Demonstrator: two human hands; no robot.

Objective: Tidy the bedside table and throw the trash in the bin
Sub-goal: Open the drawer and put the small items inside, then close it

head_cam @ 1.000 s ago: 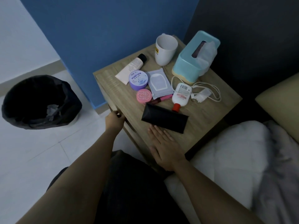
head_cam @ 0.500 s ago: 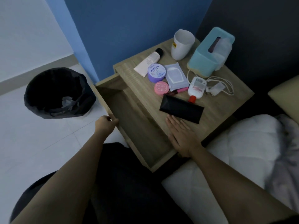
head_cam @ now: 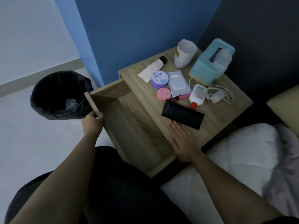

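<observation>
One camera sits on the person's head. It looks forward and down, from close above, at the bench [head_cam: 226,113], its open drawer [head_cam: 129,126] and the bin [head_cam: 48,88] on the floor.

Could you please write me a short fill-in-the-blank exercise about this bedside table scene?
1. The left hand grips the front edge of the ____, which is pulled out.
2. The right hand lies flat on the table top just in front of the ____ case.
3. The white bottle has a ____ cap.

Missing words: drawer; black; red
</observation>
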